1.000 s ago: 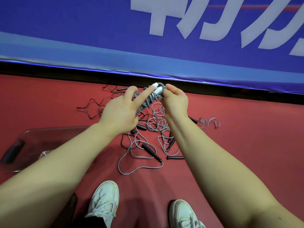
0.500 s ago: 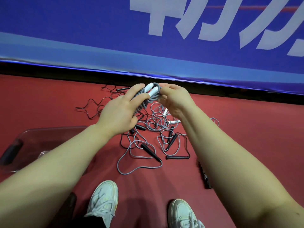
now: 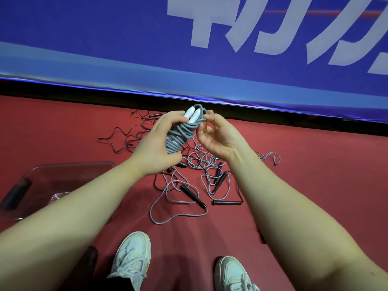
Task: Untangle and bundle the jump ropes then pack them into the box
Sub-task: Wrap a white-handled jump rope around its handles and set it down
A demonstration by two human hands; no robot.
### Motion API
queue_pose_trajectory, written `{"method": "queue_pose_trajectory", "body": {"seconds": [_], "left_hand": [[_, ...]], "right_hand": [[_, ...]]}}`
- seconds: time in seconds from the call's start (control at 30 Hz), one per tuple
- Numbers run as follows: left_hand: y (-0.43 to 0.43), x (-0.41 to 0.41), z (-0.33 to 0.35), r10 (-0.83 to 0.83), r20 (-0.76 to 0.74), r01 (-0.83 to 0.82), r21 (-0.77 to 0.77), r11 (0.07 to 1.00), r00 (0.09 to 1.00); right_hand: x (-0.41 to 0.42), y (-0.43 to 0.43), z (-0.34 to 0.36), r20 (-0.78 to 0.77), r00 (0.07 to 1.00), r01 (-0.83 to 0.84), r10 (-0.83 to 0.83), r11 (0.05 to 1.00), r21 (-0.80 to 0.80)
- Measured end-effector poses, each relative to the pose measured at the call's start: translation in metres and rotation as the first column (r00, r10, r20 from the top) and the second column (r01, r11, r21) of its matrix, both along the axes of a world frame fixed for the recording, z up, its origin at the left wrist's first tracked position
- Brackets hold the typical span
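A grey jump rope bundle [image 3: 178,137] with two white handles [image 3: 193,115] sticking out of its top is held up over the floor. My left hand [image 3: 155,148] grips the bundle around its coils. My right hand [image 3: 218,137] pinches the grey rope's end loop at the top of the bundle, palm turned towards me. Below them a tangle of grey and black jump ropes [image 3: 199,177] with black handles lies on the red floor. A clear plastic box [image 3: 48,181] stands on the floor at the left, partly hidden by my left forearm.
A blue banner wall [image 3: 189,49] runs across the back, with a dark gap at its foot. A thin black rope [image 3: 126,137] sprawls to the left of the tangle. My two white shoes [image 3: 132,261] are at the bottom.
My right hand has turned palm-up and now pinches the rope at the bundle's top. The bundle stands more upright in my left hand, its white handles pointing up.
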State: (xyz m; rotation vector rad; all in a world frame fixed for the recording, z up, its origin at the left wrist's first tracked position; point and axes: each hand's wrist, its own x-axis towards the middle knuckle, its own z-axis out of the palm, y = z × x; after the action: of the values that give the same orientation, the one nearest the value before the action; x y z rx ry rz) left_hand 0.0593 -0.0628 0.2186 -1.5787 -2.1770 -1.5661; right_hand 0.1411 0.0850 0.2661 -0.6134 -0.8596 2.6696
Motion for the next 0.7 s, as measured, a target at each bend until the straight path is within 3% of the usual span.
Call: {"method": "queue_pose_trajectory", "body": {"seconds": [0.1,0.3,0.37,0.43,0.5,0.63,0.7], "left_hand": [[-0.003,0.002,0.000,-0.076,0.167,0.075,0.015,0.997,0.983],[-0.002,0.007,0.005,-0.237,0.407,0.214,0.103,0.972,0.882],[0.000,0.008,0.009,-0.276,0.430,0.238,0.141,0.961,0.860],[0.001,0.005,0.014,-0.296,0.464,0.247,0.164,0.955,0.835],[0.001,0.003,0.019,-0.270,0.461,0.223,0.155,0.962,0.845],[0.000,0.009,0.029,-0.119,0.280,0.130,-0.022,0.991,0.953],[-0.003,0.009,0.032,-0.090,0.247,0.121,-0.114,0.986,0.965]], "right_hand": [[0.000,-0.003,0.010,0.001,1.000,-0.001,0.000,0.962,0.274],[0.010,0.011,0.018,-0.052,0.988,-0.088,0.144,0.816,0.572],[0.008,0.009,0.018,-0.132,0.985,-0.030,0.113,0.860,0.509],[0.004,0.005,0.020,-0.235,0.972,0.048,0.032,0.944,0.326],[0.000,0.002,0.020,-0.273,0.961,0.111,-0.047,0.968,0.226],[0.001,0.006,0.014,-0.281,0.960,0.035,0.006,0.989,0.141],[0.004,0.012,0.013,-0.231,0.967,-0.046,0.106,0.967,0.251]]}}
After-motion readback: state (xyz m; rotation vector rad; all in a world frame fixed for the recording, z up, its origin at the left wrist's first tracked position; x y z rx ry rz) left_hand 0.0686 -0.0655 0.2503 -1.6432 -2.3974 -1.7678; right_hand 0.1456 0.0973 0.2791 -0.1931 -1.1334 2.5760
